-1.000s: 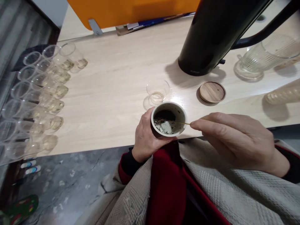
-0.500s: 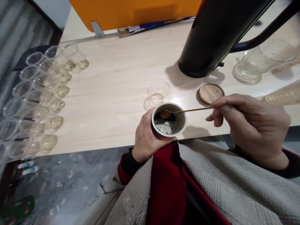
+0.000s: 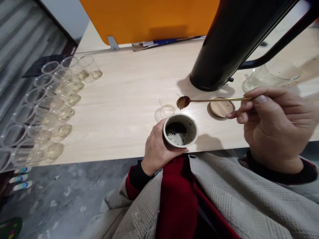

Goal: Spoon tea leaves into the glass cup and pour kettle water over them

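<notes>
My left hand wraps around a pale round canister, tilted so its inside shows. Dark loose tea leaves lie at the bottom, with bits stuck to the wall. A long gold spoon is pinched by its handle end in my right hand. Its bowl hangs above the canister, out past the far rim; whether it carries leaves I cannot tell. Just behind the canister a small clear glass cup stands on the table, partly behind the spoon bowl. A round wooden lid lies beneath the spoon handle.
A tall black kettle stands at the back right, with a ribbed glass jug beside it. Rows of clear plastic cups holding pale liquid line the table's left end. An orange divider panel borders the wooden table.
The spoon has risen out of the canister and its bowl is now over the rim toward the glass cup. My right hand moved up and slightly right; my left keeps its hold.
</notes>
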Action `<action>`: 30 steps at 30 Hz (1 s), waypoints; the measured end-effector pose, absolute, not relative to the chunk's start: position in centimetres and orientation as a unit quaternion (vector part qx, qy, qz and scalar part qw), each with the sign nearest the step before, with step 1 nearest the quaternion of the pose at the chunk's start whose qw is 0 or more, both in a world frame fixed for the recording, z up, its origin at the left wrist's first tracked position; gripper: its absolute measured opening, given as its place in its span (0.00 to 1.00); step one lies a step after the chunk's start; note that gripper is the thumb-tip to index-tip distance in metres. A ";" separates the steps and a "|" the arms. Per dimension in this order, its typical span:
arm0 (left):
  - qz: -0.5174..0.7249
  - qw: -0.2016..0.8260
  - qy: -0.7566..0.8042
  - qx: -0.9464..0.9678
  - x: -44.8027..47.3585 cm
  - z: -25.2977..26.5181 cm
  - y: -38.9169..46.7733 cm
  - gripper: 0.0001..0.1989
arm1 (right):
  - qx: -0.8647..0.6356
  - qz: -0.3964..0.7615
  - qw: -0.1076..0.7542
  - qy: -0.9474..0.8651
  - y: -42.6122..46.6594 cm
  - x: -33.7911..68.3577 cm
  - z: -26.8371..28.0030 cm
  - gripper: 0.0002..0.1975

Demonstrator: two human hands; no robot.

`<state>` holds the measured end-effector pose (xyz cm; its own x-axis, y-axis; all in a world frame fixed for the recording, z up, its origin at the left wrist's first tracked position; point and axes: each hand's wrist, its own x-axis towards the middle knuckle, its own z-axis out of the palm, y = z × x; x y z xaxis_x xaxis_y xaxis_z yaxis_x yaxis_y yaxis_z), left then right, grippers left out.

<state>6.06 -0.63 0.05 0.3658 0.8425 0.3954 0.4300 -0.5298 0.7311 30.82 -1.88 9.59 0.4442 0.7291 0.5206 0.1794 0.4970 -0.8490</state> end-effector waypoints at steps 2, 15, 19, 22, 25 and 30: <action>0.390 0.266 0.407 0.782 6.1 0.1 -0.6 0.54 | -0.453 0.125 0.720 -0.510 -1.3 30.3 9.6 0.08; 0.395 0.269 0.409 0.777 6.1 -0.1 -0.7 0.53 | -0.518 0.106 0.624 -0.576 0.9 30.1 6.3 0.07; 0.398 0.272 0.409 0.775 6.1 -0.1 -0.7 0.53 | -0.509 0.114 0.653 -0.549 0.8 30.0 6.1 0.07; 0.397 0.274 0.410 0.774 6.1 0.0 -0.7 0.52 | -0.509 0.077 0.604 -0.609 0.7 29.8 5.9 0.08; 0.394 0.279 0.412 0.773 6.1 0.2 -0.7 0.51 | -0.509 0.091 0.587 -0.622 0.7 29.6 5.8 0.08; 0.395 0.277 0.411 0.773 6.1 0.1 -0.8 0.52 | -0.501 0.174 0.666 -0.525 0.6 29.6 6.0 0.07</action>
<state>6.08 -0.77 0.07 0.3495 0.8550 0.3833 0.4171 -0.5083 0.7534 29.60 0.63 6.00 0.3876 0.7575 0.5253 0.2946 0.4382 -0.8492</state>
